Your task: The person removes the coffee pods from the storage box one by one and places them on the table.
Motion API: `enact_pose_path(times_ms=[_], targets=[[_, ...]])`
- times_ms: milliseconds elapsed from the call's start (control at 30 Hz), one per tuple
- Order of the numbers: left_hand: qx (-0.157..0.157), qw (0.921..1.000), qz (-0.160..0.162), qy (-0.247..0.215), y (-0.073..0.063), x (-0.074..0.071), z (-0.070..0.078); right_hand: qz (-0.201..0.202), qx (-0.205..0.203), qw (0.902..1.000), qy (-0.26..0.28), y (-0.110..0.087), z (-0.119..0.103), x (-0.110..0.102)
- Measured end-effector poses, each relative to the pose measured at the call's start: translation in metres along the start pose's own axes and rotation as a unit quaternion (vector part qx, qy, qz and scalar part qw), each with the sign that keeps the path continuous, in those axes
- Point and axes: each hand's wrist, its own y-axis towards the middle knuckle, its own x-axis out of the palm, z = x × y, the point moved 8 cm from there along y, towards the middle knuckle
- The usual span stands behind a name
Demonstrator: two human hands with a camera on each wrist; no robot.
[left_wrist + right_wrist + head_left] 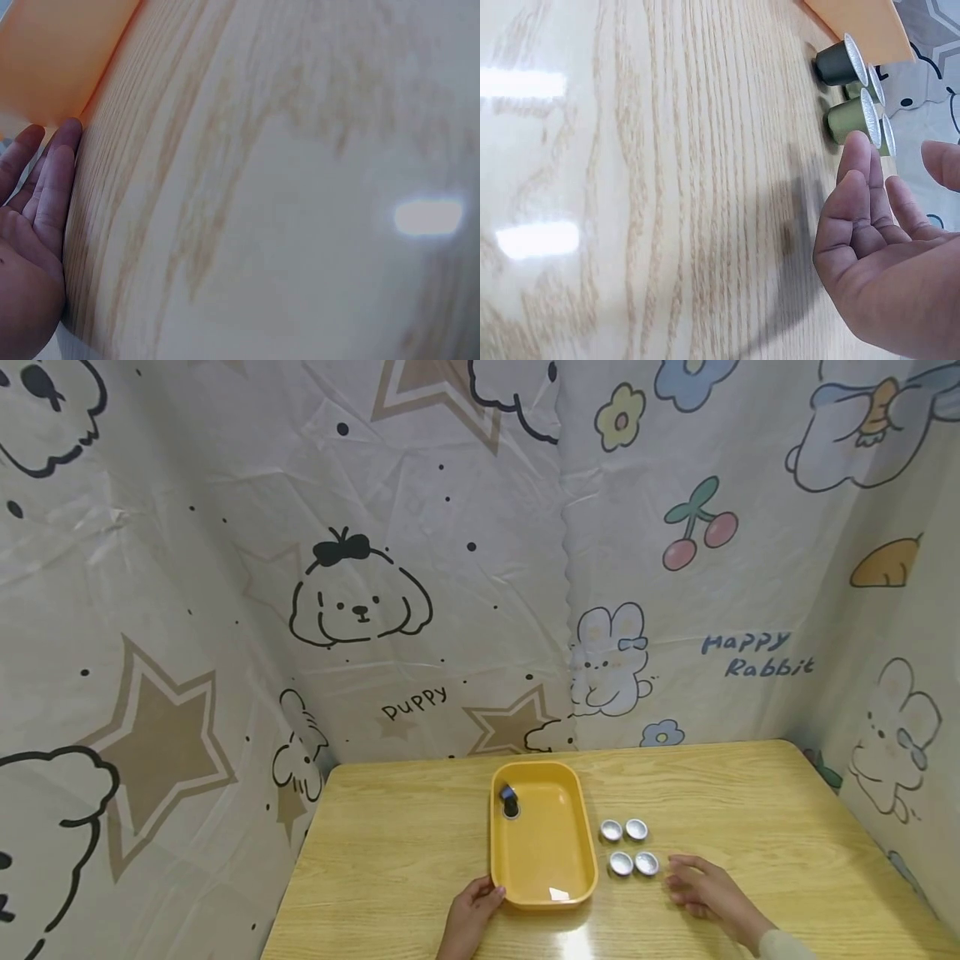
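Tray, yellow and round-cornered, flat on the wood-grain worktop, long sides running roughly from 12 to 6 o'clock. Inside, towards 10 o'clock and close to the wall, two small capsules set together: a blue capsule on the 12 o'clock side, a black capsule with a silvery rim on the 6 o'clock side. At the tray's 7 o'clock corner, left hand clamped on the edge, thumb to one side of the corner and fingers to the other, touching the plastic low down near the worktop in the left wrist view. At 3 o'clock from the tray, near but apart from it, four capsules in a two-by-two block, upright with silver foil faces up; in the right wrist view, one dark body and green ones beside it. At 4 o'clock from that block, just beside the nearest foil face, right hand with fingers loosely bent and thumb well apart from them, pale sleeve at 4 o'clock behind the wrist. Beyond the worktop at 12 o'clock, printed cloth: puppy drawing at 11 o'clock from the tray, white rabbit near 1 o'clock.
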Motion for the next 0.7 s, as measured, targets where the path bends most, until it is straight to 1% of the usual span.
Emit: enact_pose_path(times_ms=[267,567,700], targets=[[0.003,1.0,0.001,-0.002,0.0,-0.001,0.002,-0.04,-0.024,0.9988,0.018,-0.008,-0.013,-0.001],[0.01,0.9999,-0.005,-0.008,0.0,0.0,0.002,-0.044,-0.03,0.9983,0.025,-0.016,-0.028,0.001],[0.012,0.9998,-0.007,-0.011,-0.001,0.0,0.001,-0.053,-0.037,0.9969,0.046,-0.02,-0.038,0.003]])
